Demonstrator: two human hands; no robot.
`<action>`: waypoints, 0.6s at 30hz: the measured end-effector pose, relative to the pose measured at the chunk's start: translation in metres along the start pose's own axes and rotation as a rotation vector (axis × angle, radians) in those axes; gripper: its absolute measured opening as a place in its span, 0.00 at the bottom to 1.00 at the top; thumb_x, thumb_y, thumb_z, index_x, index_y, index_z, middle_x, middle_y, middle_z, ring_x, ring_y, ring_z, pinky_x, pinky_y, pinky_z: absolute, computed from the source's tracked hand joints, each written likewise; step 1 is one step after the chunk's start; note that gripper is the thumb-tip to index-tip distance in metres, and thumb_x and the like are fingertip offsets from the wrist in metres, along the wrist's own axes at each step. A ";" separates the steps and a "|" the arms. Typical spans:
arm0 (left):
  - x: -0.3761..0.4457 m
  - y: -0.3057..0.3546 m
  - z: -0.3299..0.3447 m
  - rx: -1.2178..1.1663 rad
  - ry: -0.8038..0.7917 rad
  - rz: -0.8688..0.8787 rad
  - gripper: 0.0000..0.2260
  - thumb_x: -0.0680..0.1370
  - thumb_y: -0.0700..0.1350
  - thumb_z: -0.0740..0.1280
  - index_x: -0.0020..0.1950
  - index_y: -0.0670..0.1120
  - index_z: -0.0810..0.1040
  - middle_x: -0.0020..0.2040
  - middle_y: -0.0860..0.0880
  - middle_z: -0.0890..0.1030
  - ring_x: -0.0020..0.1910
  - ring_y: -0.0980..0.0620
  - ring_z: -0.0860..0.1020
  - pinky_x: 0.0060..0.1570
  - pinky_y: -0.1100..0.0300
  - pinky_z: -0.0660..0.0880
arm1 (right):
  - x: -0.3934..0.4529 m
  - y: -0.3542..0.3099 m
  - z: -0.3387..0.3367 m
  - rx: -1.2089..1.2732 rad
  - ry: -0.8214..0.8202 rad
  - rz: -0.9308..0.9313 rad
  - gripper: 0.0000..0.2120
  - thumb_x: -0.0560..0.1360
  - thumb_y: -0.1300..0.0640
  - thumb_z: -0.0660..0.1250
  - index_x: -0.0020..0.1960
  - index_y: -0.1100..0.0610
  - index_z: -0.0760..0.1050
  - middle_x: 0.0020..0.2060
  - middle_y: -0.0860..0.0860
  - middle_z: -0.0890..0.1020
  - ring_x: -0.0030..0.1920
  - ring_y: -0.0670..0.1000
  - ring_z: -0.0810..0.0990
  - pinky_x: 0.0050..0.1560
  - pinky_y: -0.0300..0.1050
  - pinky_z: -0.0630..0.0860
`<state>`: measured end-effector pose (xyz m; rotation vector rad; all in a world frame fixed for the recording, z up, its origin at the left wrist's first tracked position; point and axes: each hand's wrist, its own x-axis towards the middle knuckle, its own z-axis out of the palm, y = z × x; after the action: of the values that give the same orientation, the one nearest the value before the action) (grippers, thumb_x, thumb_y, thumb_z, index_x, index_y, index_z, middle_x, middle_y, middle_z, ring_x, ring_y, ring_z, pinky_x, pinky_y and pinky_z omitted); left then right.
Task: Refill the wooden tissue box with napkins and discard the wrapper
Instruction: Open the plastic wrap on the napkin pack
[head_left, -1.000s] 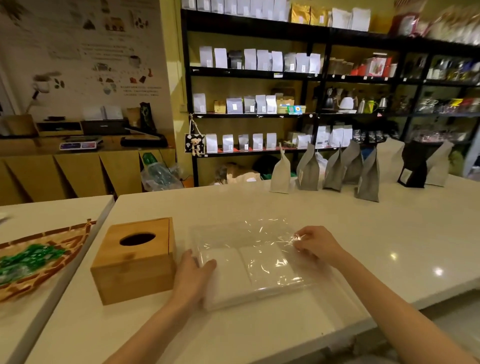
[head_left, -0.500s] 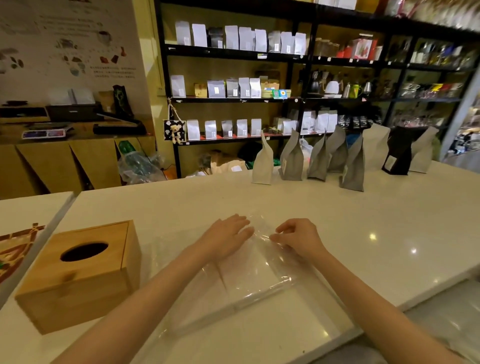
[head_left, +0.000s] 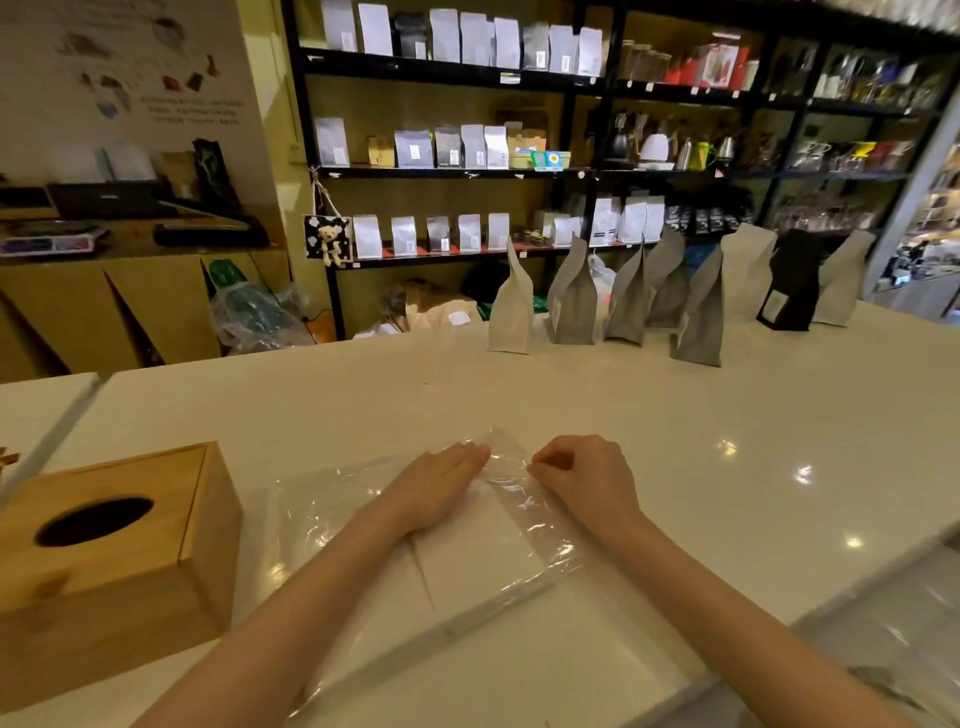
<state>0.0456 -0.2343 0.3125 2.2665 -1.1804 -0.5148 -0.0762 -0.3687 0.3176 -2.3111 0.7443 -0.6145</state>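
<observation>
A pack of white napkins (head_left: 478, 556) in a clear plastic wrapper (head_left: 332, 499) lies flat on the white counter before me. My left hand (head_left: 441, 488) rests flat on the pack's far part, fingers together, pressing it down. My right hand (head_left: 582, 478) is curled beside it, fingers pinching the wrapper's far edge. The two hands almost touch. The wooden tissue box (head_left: 104, 561), with a dark oval opening on top, stands closed at the left of the pack.
Several grey stand-up pouches (head_left: 571, 306) and a black one (head_left: 789, 280) stand in a row at the counter's far side. Dark shelves of bags and kettles fill the back wall. The counter's near edge (head_left: 779, 639) runs at the lower right.
My left hand moved from the pack's near left corner to its far edge, beside my right hand. The view shifted right, so the tissue box now sits further left.
</observation>
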 end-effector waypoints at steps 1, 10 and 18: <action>0.000 0.001 0.001 0.026 -0.007 -0.001 0.20 0.81 0.52 0.46 0.71 0.50 0.62 0.75 0.50 0.61 0.73 0.53 0.59 0.71 0.58 0.52 | 0.000 0.001 0.000 -0.007 0.004 -0.014 0.03 0.68 0.56 0.70 0.38 0.51 0.82 0.37 0.47 0.85 0.40 0.47 0.81 0.42 0.42 0.74; -0.001 0.001 0.004 0.013 -0.017 -0.074 0.20 0.81 0.50 0.43 0.73 0.49 0.58 0.75 0.49 0.59 0.74 0.51 0.57 0.71 0.57 0.50 | 0.001 0.002 0.003 0.037 0.014 -0.040 0.03 0.69 0.60 0.70 0.39 0.55 0.82 0.37 0.50 0.85 0.39 0.48 0.79 0.44 0.43 0.75; -0.003 0.005 0.003 -0.135 0.038 -0.165 0.20 0.82 0.48 0.44 0.74 0.48 0.53 0.76 0.48 0.56 0.75 0.50 0.53 0.71 0.55 0.49 | -0.001 -0.002 0.002 -0.002 -0.046 -0.129 0.04 0.71 0.59 0.68 0.41 0.56 0.82 0.32 0.43 0.78 0.34 0.36 0.72 0.37 0.27 0.66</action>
<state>0.0387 -0.2349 0.3137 2.2577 -0.9159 -0.5924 -0.0750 -0.3665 0.3171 -2.3802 0.5780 -0.6152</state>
